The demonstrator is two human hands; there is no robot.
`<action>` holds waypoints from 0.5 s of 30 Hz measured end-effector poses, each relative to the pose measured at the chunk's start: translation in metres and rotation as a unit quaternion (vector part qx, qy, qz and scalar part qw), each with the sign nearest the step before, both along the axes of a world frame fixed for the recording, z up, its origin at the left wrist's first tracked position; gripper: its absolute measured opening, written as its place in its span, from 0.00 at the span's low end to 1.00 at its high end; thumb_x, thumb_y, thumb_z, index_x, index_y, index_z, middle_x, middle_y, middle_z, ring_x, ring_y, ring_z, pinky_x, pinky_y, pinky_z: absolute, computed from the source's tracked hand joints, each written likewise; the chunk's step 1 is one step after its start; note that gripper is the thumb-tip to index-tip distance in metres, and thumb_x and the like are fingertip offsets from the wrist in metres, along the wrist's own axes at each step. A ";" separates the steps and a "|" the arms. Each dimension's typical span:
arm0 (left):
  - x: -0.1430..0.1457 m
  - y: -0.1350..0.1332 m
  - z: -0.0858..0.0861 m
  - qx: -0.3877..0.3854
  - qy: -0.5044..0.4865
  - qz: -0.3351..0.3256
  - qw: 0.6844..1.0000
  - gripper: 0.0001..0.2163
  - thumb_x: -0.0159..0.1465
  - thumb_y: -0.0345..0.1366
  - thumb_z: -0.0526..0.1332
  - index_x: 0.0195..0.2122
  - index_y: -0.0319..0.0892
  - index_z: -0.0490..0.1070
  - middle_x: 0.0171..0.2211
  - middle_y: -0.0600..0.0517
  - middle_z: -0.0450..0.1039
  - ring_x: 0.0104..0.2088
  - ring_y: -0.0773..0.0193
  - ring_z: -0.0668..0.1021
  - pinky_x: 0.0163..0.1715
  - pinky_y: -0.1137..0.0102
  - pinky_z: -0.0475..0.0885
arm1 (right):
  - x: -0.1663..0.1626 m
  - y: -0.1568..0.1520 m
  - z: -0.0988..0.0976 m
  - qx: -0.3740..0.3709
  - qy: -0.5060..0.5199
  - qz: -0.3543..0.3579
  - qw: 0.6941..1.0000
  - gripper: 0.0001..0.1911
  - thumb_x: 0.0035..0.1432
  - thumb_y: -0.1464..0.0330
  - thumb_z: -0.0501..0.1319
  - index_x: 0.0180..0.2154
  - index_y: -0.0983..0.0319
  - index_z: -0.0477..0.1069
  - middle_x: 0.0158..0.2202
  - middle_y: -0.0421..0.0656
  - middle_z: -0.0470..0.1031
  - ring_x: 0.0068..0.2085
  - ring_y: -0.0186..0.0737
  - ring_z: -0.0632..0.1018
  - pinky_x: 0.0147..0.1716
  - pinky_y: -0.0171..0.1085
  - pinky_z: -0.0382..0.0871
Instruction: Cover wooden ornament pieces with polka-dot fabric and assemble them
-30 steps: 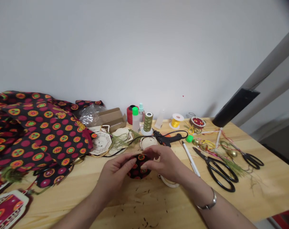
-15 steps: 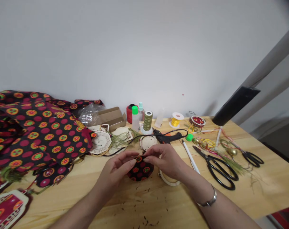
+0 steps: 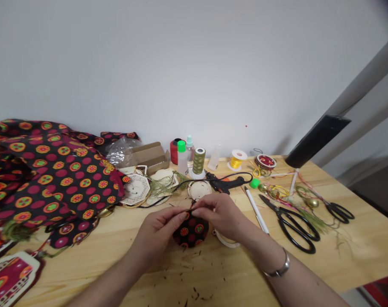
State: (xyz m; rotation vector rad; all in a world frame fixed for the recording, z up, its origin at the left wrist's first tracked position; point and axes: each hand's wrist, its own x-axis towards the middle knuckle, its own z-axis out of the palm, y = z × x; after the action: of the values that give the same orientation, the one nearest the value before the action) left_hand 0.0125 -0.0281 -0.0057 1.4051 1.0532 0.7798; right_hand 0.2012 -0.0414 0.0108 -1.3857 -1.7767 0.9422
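Both my hands meet over the middle of the wooden table (image 3: 357, 251). Between them is a small round disc covered in black fabric with red and orange dots (image 3: 191, 232), held on edge just above the tabletop. My left hand (image 3: 160, 232) pinches its upper left rim with thumb and forefinger. My right hand (image 3: 221, 215) pinches the top of the rim beside it. A silver bracelet sits on my right wrist. A white ring (image 3: 227, 241) lies on the table under my right hand.
Patterned dotted fabric (image 3: 53, 179) is heaped at the left. Thread spools and small bottles (image 3: 189, 162) stand at the back by a black glue gun (image 3: 227, 184). Large black scissors (image 3: 293, 228), smaller scissors (image 3: 339, 212), a white pen (image 3: 256, 211) and cords lie at the right.
The fabric disc has turned from lying nearly flat between my hands to hanging face-on below my fingertips. Both hands have closed in on its top rim.
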 end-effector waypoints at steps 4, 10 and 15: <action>0.002 0.006 -0.004 -0.114 -0.121 0.066 0.984 0.10 0.55 0.40 0.64 0.36 0.44 0.78 0.36 0.51 0.81 0.36 0.61 0.78 0.37 0.71 0.71 | 0.002 0.007 -0.002 -0.041 0.086 -0.034 0.995 0.20 0.62 0.58 0.50 0.34 0.64 0.75 0.29 0.42 0.76 0.31 0.35 0.75 0.28 0.32 0.66; 0.006 0.008 -0.008 -0.194 -0.216 0.121 0.949 0.10 0.51 0.37 0.68 0.34 0.40 0.77 0.31 0.50 0.80 0.30 0.65 0.79 0.31 0.73 0.72 | -0.005 0.008 -0.009 -0.106 0.107 -0.036 0.988 0.12 0.54 0.63 0.60 0.28 0.65 0.74 0.24 0.39 0.73 0.26 0.32 0.71 0.25 0.31 0.63; 0.003 0.004 -0.005 -0.197 -0.224 0.076 0.952 0.11 0.54 0.38 0.65 0.37 0.40 0.77 0.34 0.48 0.80 0.32 0.63 0.79 0.33 0.71 0.72 | -0.006 0.008 -0.010 -0.101 0.098 -0.066 0.988 0.07 0.50 0.69 0.61 0.23 0.64 0.71 0.19 0.36 0.68 0.22 0.29 0.65 0.22 0.29 0.58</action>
State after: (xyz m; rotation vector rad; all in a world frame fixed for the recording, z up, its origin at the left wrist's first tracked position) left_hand 0.0151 -0.0241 -0.0105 0.7663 0.8992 0.8910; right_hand 0.1953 -0.0338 0.0006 -1.4613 -1.4586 1.1687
